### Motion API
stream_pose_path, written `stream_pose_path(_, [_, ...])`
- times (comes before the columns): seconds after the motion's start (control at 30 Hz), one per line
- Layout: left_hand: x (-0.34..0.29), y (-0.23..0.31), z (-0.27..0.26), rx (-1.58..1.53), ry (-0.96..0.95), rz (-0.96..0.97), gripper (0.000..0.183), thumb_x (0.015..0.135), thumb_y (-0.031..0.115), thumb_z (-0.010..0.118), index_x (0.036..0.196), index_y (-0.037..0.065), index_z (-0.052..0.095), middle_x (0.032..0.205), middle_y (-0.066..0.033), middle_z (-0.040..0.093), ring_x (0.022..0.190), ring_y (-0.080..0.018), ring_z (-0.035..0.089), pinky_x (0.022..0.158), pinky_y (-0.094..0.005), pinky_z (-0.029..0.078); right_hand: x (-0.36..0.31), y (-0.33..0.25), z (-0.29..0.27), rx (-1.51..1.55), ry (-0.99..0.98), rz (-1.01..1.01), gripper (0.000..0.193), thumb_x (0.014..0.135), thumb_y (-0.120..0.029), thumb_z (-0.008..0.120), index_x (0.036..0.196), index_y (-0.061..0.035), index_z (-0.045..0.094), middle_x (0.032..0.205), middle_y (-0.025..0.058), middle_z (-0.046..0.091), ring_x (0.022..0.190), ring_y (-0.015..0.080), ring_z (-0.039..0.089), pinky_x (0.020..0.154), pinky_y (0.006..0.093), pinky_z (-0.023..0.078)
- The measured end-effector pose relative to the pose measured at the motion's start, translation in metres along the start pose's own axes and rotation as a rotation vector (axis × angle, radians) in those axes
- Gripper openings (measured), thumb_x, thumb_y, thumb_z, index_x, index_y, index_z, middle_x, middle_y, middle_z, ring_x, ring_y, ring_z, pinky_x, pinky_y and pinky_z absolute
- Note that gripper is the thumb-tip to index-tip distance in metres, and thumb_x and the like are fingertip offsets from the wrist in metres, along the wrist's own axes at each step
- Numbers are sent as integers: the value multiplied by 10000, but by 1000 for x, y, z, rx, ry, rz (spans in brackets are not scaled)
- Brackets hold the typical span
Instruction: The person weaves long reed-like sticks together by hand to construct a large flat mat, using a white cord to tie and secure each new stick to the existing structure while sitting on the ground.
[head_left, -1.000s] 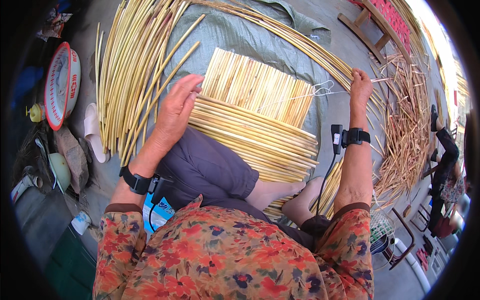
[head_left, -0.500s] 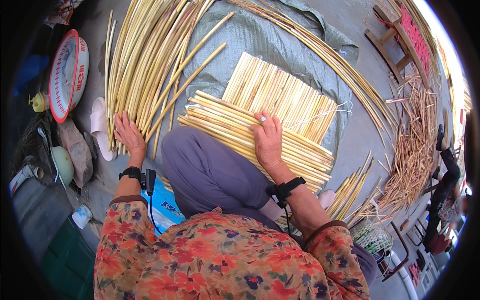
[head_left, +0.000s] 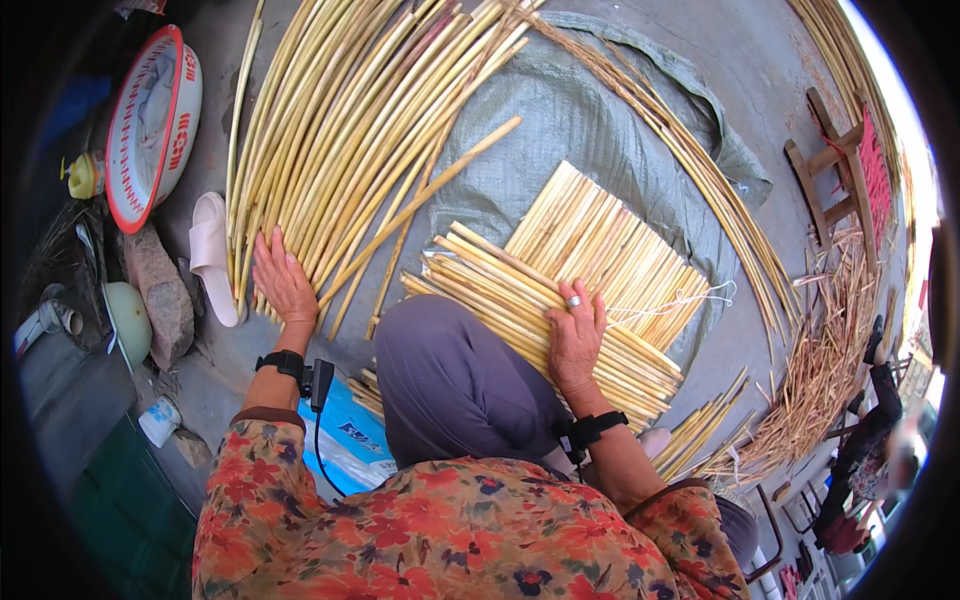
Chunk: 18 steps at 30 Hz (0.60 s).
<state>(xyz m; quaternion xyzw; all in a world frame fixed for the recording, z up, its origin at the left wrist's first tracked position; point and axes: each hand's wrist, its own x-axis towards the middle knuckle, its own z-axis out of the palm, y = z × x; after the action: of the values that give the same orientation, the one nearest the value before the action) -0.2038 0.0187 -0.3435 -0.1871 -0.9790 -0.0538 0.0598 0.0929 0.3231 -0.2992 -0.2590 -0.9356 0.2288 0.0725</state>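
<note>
My left hand rests on the near ends of a spread of long, pale yellow plant stalks, its fingers stretched out. On a pile of shorter cut stalks beside my raised knee lies my right hand, a ring on one finger and its fingers extended flat. Just beyond that pile sits a flat mat of short stalks laid side by side. White string runs along the mat's right part. A single loose stalk slants away from the long bundle.
A grey-green woven sheet lies under the mat. More stalks curve along its right side. Further right are a wooden stool and heaped scraps. A slipper, stone and enamel basin stand left.
The whole view has shifted, so the stalks and mat appear farther right and lower. Both hands keep lying on the same stalks, with little movement of their own.
</note>
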Motion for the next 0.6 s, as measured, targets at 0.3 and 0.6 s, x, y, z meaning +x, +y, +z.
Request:
stream_pose_path(0.3, [2,5,-6,28,-54,-49,481,964,213,390,1442,168,365,1513,-128,260,1375,-323,261,1106,-507,180,6,-1,-14,77,-24,2,33,896,-73,572,928,-80,573,1227,89,601,1214,268,521,1038,454,353])
stream_pose_path(0.6, [1,1,1,38,24,20,465,972,230,411,1433,183,369,1489,-128,295,1357,-318,289,1085,-517,214,69,67,-141,1031,514,732,205,990,-165,462,1095,-31,575,1152,123,627,1007,212,645,834,289,517])
